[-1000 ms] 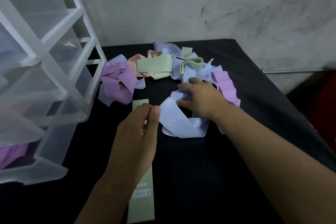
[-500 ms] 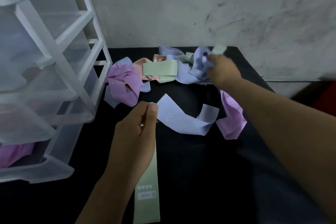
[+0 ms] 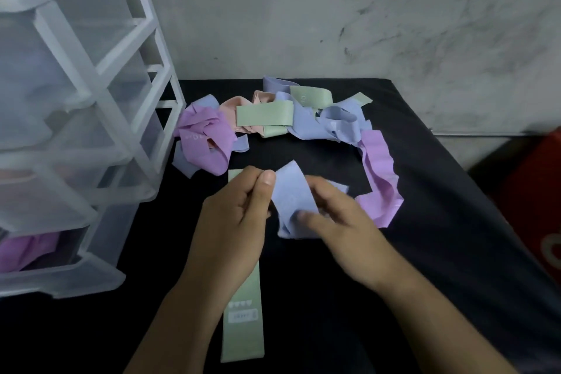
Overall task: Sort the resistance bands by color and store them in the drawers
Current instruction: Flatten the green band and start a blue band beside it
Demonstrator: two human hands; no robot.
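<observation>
We held a soft, matte blue band (image 3: 292, 191) over the middle of the table (image 3: 440, 237), which was draped in black cloth. Our left hand (image 3: 233, 222) had its fingers (image 3: 267, 184) closed in a pinch on the band's upper end, thumb against forefinger. Our right hand (image 3: 343, 222), blurred, curled round the lower fold, so that the strip arched up between the two.

Under the left hand a flat green band (image 3: 243, 331) lay straight toward 6 o'clock, a small printed label near its close end.

At 12 o'clock the pile (image 3: 303, 121) curved in a loose arc of limp loops: crumpled purple at 10 o'clock, then pink, flat green strips and rumpled blue. A ruffled purple band (image 3: 379, 179) trailed down at 2 o'clock, just beside the right hand.

At 9 o'clock stood the drawers (image 3: 100, 106), frosted clear plastic in a white frame. The bottom one held bunched purple bands (image 3: 27, 249).

Behind the table rose a grey marbled wall (image 3: 394, 39).
</observation>
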